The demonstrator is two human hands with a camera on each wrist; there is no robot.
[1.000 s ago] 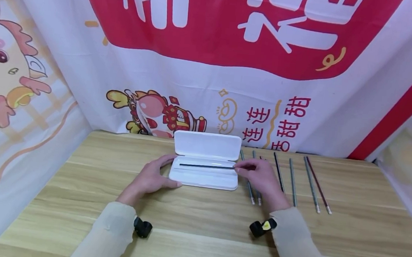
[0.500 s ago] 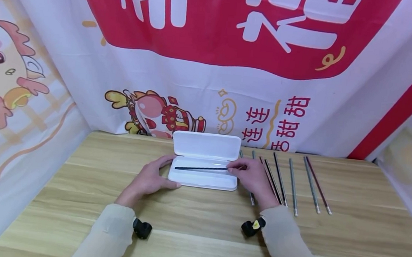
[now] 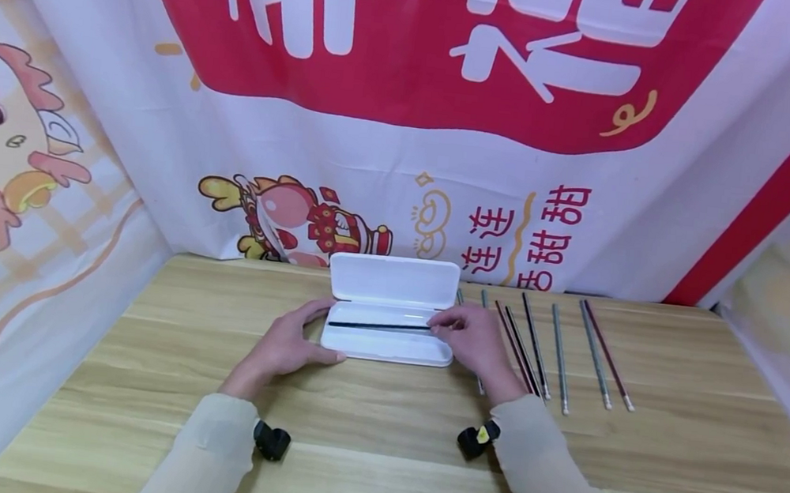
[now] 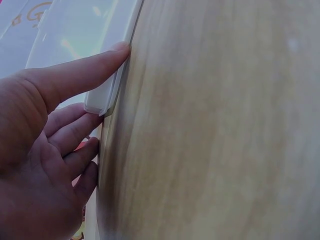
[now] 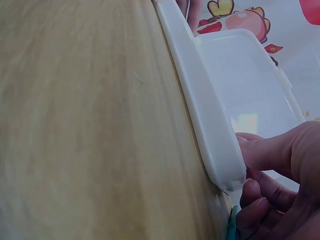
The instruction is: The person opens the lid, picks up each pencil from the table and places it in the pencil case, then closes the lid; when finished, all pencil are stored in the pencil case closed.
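A white pencil case [image 3: 385, 348] lies on the table with its lid [image 3: 393, 280] raised at the back. My left hand [image 3: 289, 341] grips its left end. In the left wrist view the thumb [image 4: 85, 72] presses on the front edge while the fingers sit around the end. Over the case's right end, my right hand [image 3: 473, 341] pinches a dark pencil [image 3: 376, 326] by its right part. That pencil lies lengthwise across the case opening; whether it touches the bottom I cannot tell. The case wall hides the pencil in the right wrist view, where the right fingers [image 5: 267, 152] show at the case's end.
Right of the case lie several pencils, among them a grey-green pencil [image 3: 560, 358], a dark pencil [image 3: 536, 343] and a dark red pencil [image 3: 609, 354]. My right hand partly covers the nearest ones. A printed cloth [image 3: 291, 141] hangs behind the wooden table [image 3: 375, 451].
My right hand has shifted left and a little toward me, carrying the dark pencil further over the case. More pencils beside it are uncovered. The left hand stays at the case's left end.
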